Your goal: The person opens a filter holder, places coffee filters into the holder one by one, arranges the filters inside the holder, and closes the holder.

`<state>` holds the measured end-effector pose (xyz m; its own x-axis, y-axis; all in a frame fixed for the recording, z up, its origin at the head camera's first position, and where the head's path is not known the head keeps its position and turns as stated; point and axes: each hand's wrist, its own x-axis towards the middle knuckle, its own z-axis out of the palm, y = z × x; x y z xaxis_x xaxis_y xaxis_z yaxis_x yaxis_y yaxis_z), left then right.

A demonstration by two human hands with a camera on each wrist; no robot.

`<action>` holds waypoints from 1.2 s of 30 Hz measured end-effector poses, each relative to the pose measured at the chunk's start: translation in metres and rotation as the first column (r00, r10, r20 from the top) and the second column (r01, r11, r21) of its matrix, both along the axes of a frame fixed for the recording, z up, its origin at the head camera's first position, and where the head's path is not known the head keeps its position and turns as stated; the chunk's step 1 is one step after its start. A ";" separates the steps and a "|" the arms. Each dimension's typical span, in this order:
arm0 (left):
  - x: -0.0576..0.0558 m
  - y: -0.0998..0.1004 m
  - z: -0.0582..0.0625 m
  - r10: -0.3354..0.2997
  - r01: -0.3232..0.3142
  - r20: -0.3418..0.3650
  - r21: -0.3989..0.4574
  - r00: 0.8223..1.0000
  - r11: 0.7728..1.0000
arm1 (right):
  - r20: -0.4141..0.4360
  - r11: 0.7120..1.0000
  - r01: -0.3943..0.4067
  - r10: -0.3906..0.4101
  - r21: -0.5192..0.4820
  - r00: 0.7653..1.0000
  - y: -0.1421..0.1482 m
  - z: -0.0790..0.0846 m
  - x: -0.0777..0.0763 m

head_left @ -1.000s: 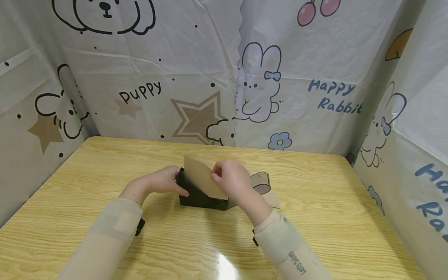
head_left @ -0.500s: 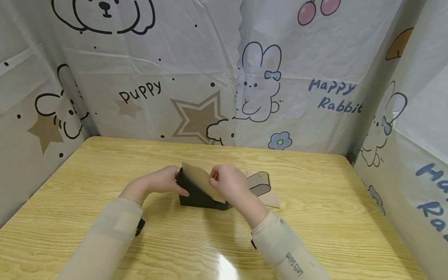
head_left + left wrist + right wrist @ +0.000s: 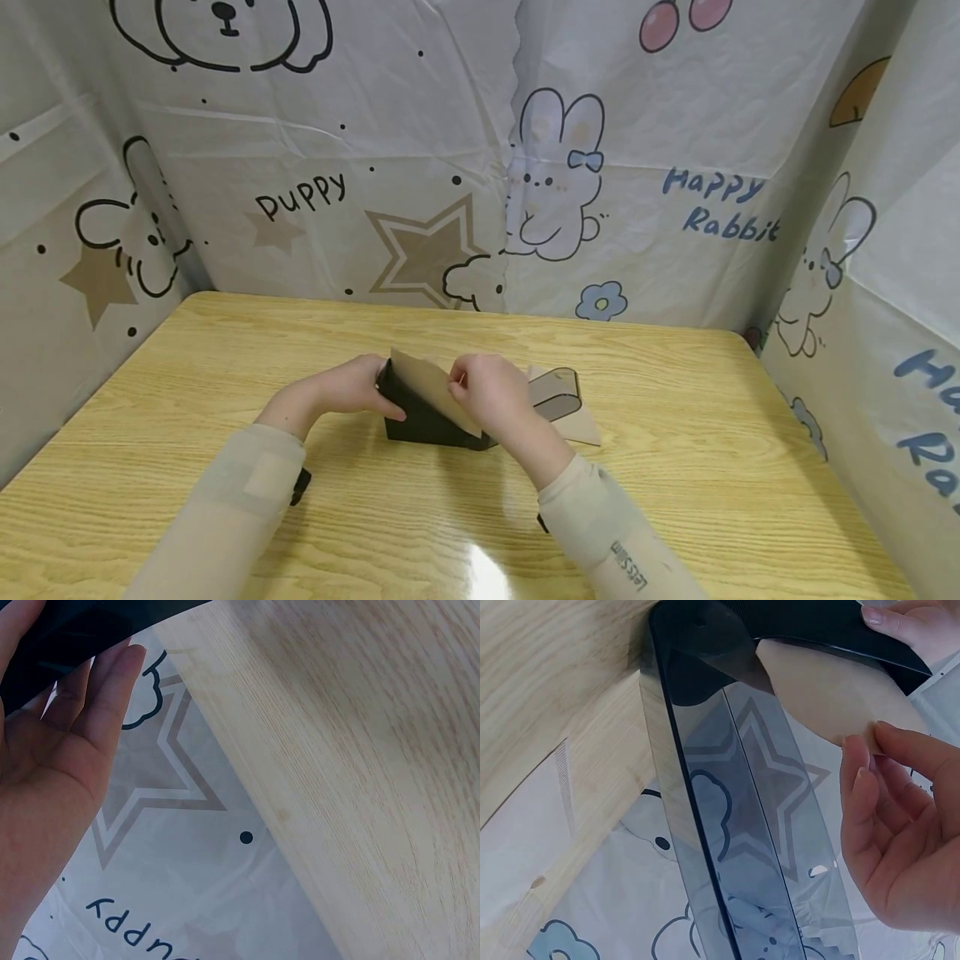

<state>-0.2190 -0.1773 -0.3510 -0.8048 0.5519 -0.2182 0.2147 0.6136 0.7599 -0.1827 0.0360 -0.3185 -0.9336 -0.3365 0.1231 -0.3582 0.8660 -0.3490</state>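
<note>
A black box (image 3: 420, 421) with a hinged clear lid (image 3: 557, 407) swung out to the right stands mid-table. My left hand (image 3: 352, 387) grips the box's far-left end, thumb on the near side; the left wrist view shows several fingers (image 3: 97, 705) under its dark edge. Between thumb and fingers, my right hand (image 3: 491, 392) pinches a tan coffee filter paper (image 3: 427, 383) at its edge. In the right wrist view the filter paper (image 3: 832, 694) has a curved edge, and its other side goes into the box's opening. The part inside the box is hidden.
Another tan filter paper (image 3: 583, 429) with a crimped strip lies flat on the wooden table (image 3: 675, 467), behind and right of the clear lid. A printed cloth (image 3: 300, 242) hangs along the table's back and right sides.
Over the first half second my right hand moved slightly left and lowered the filter paper further into the box. Since then both hands have stayed almost still.
</note>
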 end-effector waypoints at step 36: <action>0.001 0.001 0.001 0.008 -0.008 0.010 -0.003 1.000 1.000 | -0.067 1.000 -0.008 0.010 0.028 0.998 0.003 -0.012 -0.002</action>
<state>-0.2181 -0.1767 -0.3505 -0.8072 0.5447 -0.2275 0.2022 0.6172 0.7604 -0.1849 0.0389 -0.3306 -0.9206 -0.3488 0.1758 -0.3876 0.8717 -0.3000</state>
